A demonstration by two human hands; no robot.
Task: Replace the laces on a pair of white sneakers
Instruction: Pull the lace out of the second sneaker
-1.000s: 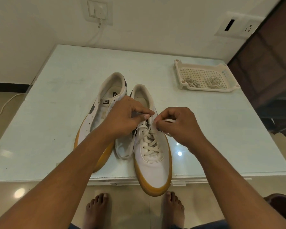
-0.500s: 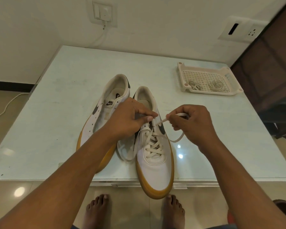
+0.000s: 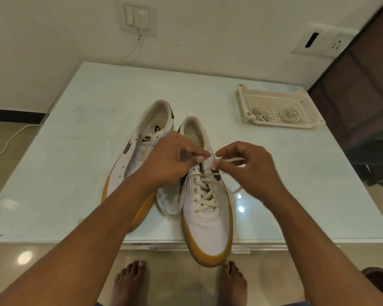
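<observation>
If tugged too sharply, could slip the lace (image 3: 236,160) out of the pinch of the right hand (image 3: 250,171), or drag the laced sneaker (image 3: 208,228), with toe past the table (image 3: 75,173) edge, onto the floor. Could also jam at the top eyelet, pinched at its edge by the left hand (image 3: 170,162). Nearly touching, both clamped. Stands at the table's near middle: white upper, gum sole, dark side mark, criss-crossed almost to the collar, just beside the unlaced sneaker (image 3: 128,168).

A pale glass table (image 3: 75,173) stands against the wall (image 3: 208,29) below a switch plate (image 3: 139,19) and a socket panel (image 3: 323,41).
</observation>
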